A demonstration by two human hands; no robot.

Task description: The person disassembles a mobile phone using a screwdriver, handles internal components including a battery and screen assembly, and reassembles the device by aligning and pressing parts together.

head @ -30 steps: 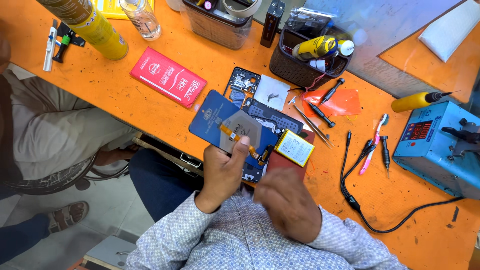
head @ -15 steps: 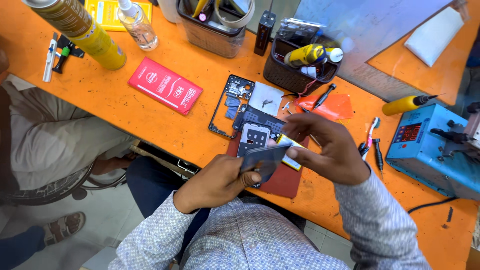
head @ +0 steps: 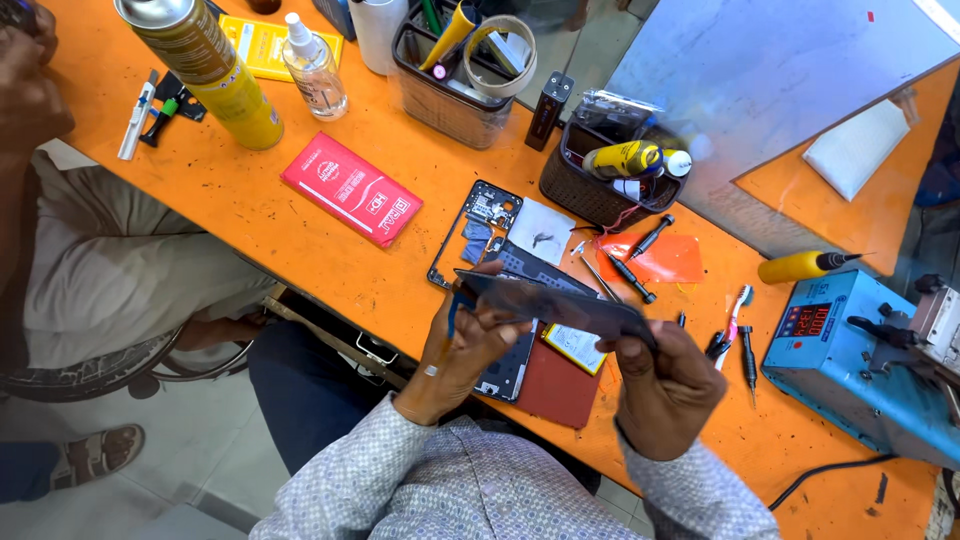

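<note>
Now we hold the dark phone panel (head: 560, 305) lifted off the orange bench (head: 300, 230), left hand (head: 465, 350) and right hand (head: 665, 385) pinching its ends, above the red mat (head: 555, 385) where it lay flat earlier.

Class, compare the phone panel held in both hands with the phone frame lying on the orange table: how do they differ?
The phone panel is lifted off the bench, tilted nearly edge-on; the phone frame lies flat on the orange table. The left hand and right hand hold the panel; nothing touches the frame. The panel looks solid; the frame is open, its parts showing. Both are dark, phone-sized rectangles.
</note>
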